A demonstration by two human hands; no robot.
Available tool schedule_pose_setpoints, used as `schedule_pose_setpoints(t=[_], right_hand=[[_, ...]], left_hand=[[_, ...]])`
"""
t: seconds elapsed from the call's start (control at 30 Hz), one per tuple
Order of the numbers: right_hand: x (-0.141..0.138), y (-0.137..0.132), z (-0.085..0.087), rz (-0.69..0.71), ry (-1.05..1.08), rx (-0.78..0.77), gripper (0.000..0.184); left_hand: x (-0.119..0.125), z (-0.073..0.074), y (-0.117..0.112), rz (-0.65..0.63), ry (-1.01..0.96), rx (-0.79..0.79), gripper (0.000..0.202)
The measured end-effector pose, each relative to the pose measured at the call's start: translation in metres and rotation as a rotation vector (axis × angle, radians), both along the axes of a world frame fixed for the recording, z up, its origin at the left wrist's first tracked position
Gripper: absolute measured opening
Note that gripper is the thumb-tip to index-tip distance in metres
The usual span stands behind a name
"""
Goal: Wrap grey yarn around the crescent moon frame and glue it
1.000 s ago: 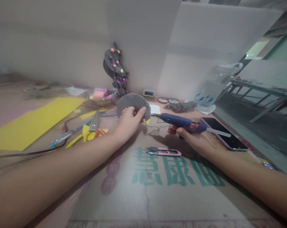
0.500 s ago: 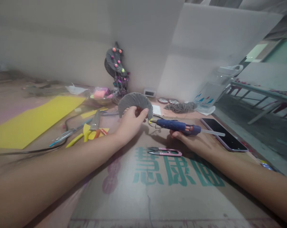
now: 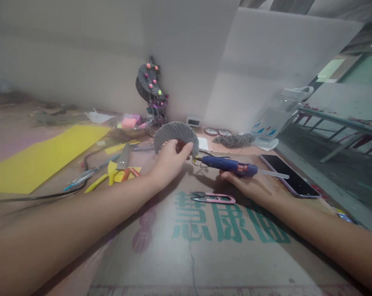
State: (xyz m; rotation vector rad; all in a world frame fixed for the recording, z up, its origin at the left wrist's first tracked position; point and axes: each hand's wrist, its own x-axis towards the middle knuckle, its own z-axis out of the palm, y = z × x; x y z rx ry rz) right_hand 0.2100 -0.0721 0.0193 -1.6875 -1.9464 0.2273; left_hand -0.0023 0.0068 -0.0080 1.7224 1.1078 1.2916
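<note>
Between thumb and fingers, my left hand (image 3: pixel 172 158) grips a crescent wrapped in grey yarn (image 3: pixel 176 132). Its right tip shows a small yellow patch. A blue hot glue gun (image 3: pixel 229 164) is in my right hand (image 3: pixel 238 181), whose fingers are partly hidden beneath it. The gun's nozzle points left and meets the crescent's yellow tip, or nearly so; I cannot tell if they touch. A clear glue stick (image 3: pixel 275 174) sticks out of its back end. Below the gun, pink thread snips (image 3: pixel 215 197) lie on the printed cardboard (image 3: pixel 161 263).
Scissors (image 3: pixel 123 158), pliers with yellow handles (image 3: pixel 97 183) and a yellow sheet (image 3: pixel 47 156) lie left. A finished-looking grey crescent with coloured beads (image 3: pixel 149 80) leans at the back. Right are a grey yarn bundle (image 3: pixel 235 140), a phone (image 3: pixel 289 176) and a bottle (image 3: pixel 270 119).
The glue gun has shifted very slightly left, its nozzle still at the crescent's tip. The crescent has turned or moved only a little. Both hands keep their holds.
</note>
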Motion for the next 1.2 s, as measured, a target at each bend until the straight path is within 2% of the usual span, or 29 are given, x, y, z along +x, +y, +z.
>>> schedule_pose_setpoints(t=[0.13,0.23,0.43,0.73,1.0,1.2], right_hand=[[-0.002,0.000,0.002,-0.037,0.066,-0.034,0.029],[-0.003,-0.001,0.005,-0.058,0.037,-0.034,0.027],[-0.004,0.000,0.005,0.005,0.076,-0.028,0.021],[-0.008,-0.003,0.010,-0.064,0.021,-0.053,0.019],[-0.004,-0.001,0.008,-0.030,-0.005,-0.034,0.020],[-0.004,-0.002,0.009,-0.057,-0.014,-0.024,0.020]], left_hand=[[0.000,-0.001,0.003,-0.005,-0.010,-0.030,0.032],[0.000,-0.002,0.004,-0.007,-0.016,-0.049,0.033],[0.000,-0.003,0.005,-0.003,-0.007,-0.039,0.032],[0.000,-0.003,0.004,-0.006,-0.008,-0.048,0.033],[-0.001,-0.009,0.010,-0.002,-0.002,-0.023,0.035],[-0.001,-0.008,0.010,-0.007,-0.007,-0.038,0.037]])
